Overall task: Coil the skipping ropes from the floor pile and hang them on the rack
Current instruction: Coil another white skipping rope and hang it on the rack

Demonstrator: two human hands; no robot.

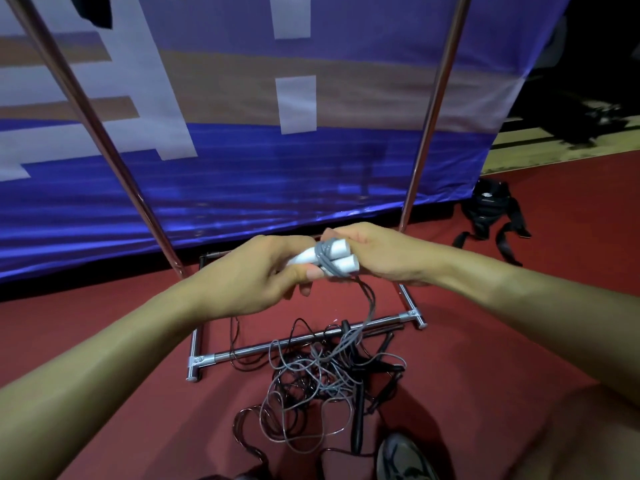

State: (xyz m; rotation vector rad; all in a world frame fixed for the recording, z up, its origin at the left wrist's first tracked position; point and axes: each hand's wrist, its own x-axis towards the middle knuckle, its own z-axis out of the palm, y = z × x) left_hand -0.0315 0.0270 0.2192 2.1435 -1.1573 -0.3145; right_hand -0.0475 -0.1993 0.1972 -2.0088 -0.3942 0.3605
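Note:
Two white rope handles (341, 258) lie side by side in front of me, with grey cord wound round them a few turns. My left hand (263, 271) grips the far ends of the handles. My right hand (377, 251) curls round the wound cord and the handles' near ends. The grey cord (367, 306) trails down from the handles to a tangled pile of grey and black skipping ropes (322, 379) on the red floor. The metal rack (429, 112) rises behind my hands, its base bar (304, 339) lying across the pile's far edge.
A blue and white banner (242, 150) hangs behind the rack. A black bag with straps (490, 209) lies on the floor to the right. My shoe (401, 459) shows at the bottom, just below the pile. A dark item (93, 8) hangs at the top left.

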